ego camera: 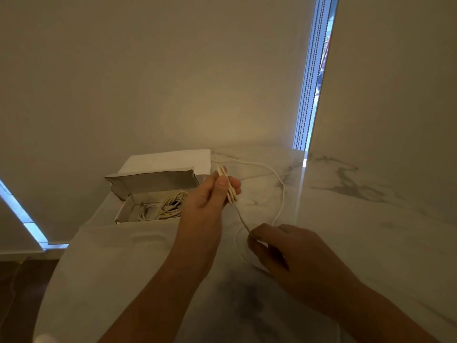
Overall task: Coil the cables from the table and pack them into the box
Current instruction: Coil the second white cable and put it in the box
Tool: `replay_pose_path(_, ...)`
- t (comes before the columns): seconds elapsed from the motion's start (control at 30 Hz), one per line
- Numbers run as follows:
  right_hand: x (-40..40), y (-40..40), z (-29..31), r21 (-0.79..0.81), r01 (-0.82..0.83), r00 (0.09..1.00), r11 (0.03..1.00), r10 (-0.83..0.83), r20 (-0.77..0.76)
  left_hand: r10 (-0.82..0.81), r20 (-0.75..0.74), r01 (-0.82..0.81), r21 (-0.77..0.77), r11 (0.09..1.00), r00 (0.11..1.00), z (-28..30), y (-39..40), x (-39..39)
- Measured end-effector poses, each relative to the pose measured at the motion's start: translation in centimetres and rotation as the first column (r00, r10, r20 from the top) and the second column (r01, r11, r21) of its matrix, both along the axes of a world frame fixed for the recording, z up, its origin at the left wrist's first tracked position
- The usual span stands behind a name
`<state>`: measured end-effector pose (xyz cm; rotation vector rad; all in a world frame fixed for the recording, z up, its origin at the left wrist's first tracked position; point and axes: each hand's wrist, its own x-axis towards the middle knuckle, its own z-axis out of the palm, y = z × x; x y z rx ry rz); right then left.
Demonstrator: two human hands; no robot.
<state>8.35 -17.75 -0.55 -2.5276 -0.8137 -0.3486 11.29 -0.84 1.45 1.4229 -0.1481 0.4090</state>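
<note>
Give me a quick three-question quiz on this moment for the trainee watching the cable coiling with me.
1. True or false: the box already holds coiled cables.
2. Which of the hands holds the folded loops of the white cable? A) left hand B) right hand C) neither
3. Fill in: the cable's loose length lies on the marble ____.

Key
1. True: pale coils lie inside the open box.
2. A: the left hand pinches the loops while the right hand pinches the strand leading to them.
3. table.
</note>
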Motion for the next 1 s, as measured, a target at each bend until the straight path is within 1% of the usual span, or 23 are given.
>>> replay_pose_path(0.1, -0.1, 0.0, -0.2, -0.002, -0.036, 0.998, 0.999, 0.036, 0.052, -0.008, -0.014, 0.012, 0.264, 0.964, 1.000, -0.6, -0.2, 0.2)
replay_pose_path(0.2, -0.2, 0.2, -0.4, 0.015, -0.041, 0.993, 0.999, 0.040, 0.108, -0.070, -0.068, 0.092, 0.426, 0.900, 0.995, -0.9, -0.5, 0.0)
replay_pose_path(0.27, -0.1, 0.2, -0.3, 0.065, -0.011, 0.987, 0.998, 0.001, 0.163, -0.097, -0.068, 0.118, 0.542, 0.832, 0.993, -1.2, -0.7, -0.1)
replay_pose_path(0.33, 0.1, -0.1, -0.2, 0.116, 0.029, 0.974, 0.993, -0.054, 0.219, -0.108, -0.073, 0.130, 0.605, 0.785, 0.991, -1.4, -0.7, -0.1)
replay_pose_path(0.43, 0.5, -0.8, 0.0, 0.163, 0.083, 0.950, 0.983, -0.127, 0.284, -0.127, -0.104, 0.164, 0.623, 0.765, 0.986, -1.1, -0.6, -0.3)
replay_pose_path(0.57, 0.9, -1.5, 0.0, 0.238, 0.124, 0.937, 0.963, -0.193, 0.290, -0.171, -0.160, 0.233, 0.611, 0.756, 0.972, -0.7, -0.9, -0.8)
replay_pose_path(0.73, 1.5, -1.5, -0.5, 0.325, 0.133, 0.943, 0.936, -0.221, 0.249, -0.167, -0.214, 0.258, 0.534, 0.805, 0.963, -0.2, -1.2, -1.2)
replay_pose_path(0.83, 1.8, -1.6, -0.8, 0.335, 0.128, 0.941, 0.933, -0.220, 0.255, -0.170, -0.246, 0.276, 0.508, 0.816, 0.954, 0.5, -1.4, -1.8)
replay_pose_path(0.9, 2.1, -1.7, -1.0, 0.331, 0.122, 0.935, 0.936, -0.220, 0.279, -0.222, -0.256, 0.330, 0.540, 0.775, 0.941, 0.6, -1.3, -1.8)
replay_pose_path(0.97, 2.4, -1.7, -1.2, 0.329, 0.112, 0.929, 0.938, -0.217, 0.301, -0.269, -0.224, 0.350, 0.585, 0.732, 0.937, 0.4, -1.0, -1.7)
replay_pose_path(1.0, 2.5, -1.6, -1.3, 0.325, 0.112, 0.925, 0.939, -0.218, 0.312, -0.280, -0.204, 0.346, 0.593, 0.727, 0.938, 0.4, -0.9, -1.7)
